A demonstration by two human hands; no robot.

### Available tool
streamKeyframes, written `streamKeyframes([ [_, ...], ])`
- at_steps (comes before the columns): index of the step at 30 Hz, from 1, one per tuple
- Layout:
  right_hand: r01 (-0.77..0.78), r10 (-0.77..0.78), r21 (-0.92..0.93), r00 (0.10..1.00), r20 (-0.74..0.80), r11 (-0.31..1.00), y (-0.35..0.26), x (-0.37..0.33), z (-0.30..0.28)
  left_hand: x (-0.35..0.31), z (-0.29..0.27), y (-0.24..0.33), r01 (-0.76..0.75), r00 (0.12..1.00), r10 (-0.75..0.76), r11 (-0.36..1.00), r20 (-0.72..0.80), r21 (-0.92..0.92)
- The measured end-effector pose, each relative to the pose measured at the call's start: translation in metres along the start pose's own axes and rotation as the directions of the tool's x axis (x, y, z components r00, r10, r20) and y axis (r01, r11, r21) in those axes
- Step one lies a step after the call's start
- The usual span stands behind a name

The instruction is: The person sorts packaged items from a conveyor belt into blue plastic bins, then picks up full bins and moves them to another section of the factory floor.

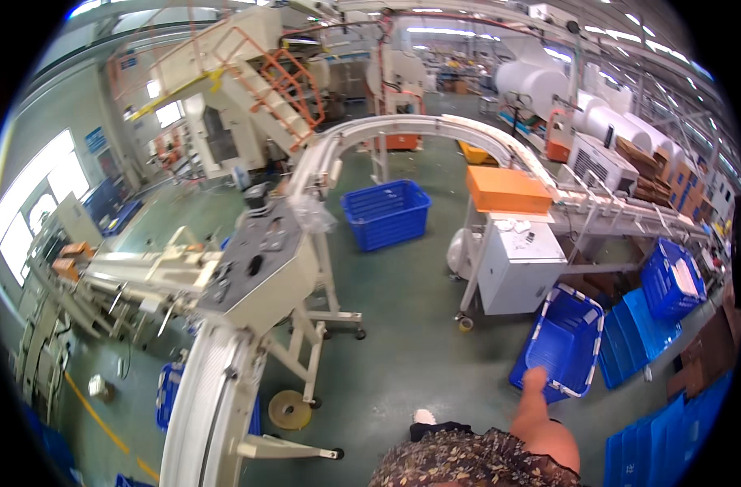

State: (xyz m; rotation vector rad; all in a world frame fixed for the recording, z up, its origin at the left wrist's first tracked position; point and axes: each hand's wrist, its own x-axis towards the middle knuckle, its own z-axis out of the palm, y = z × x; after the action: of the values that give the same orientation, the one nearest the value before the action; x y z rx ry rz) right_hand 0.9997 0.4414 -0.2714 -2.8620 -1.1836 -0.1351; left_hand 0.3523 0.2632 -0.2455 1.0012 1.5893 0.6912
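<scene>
My right arm reaches down and forward, and my right hand point(535, 378) is closed on the near rim of a blue plastic crate point(567, 345). The fingertips are hard to make out at this size. White patches run along the crate's rim, and its inside shows bare blue plastic. The crate sits at an angle beside a white cabinet point(521, 268); whether its base rests flat on the floor I cannot tell. Nowhere in the picture does my left hand show.
Blue plastic sheets point(634, 337) and another blue crate point(671, 280) stand to the right. A curved conveyor point(403, 123) arches ahead, with a second blue crate point(387, 213) beneath it. At left are a control panel point(253, 260) and a conveyor leg point(293, 446) reaching across the floor.
</scene>
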Motion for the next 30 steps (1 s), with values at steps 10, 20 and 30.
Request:
streamKeyframes([
  [10, 0.611, -0.278, 0.2, 0.034, 0.96, 0.766, -0.077, 0.038, 0.163, 0.305, 0.0, 0.138, 0.103, 0.993, -0.111, 0.982, 0.04, 0.16],
  [20, 0.474, -0.889, 0.832, -0.19, 0.417, 0.289, -0.602, 0.1, 0.072, 0.571, -0.05, 0.166, 0.536, 0.826, -0.563, 0.769, -0.027, 0.349],
  [30, 0.353, -0.884, 0.81, 0.195, 0.425, 0.467, -0.841, 0.404, -0.014, 1.004, -0.136, 0.427, -0.009, 0.986, 0.019, 0.998, -0.168, 0.061],
])
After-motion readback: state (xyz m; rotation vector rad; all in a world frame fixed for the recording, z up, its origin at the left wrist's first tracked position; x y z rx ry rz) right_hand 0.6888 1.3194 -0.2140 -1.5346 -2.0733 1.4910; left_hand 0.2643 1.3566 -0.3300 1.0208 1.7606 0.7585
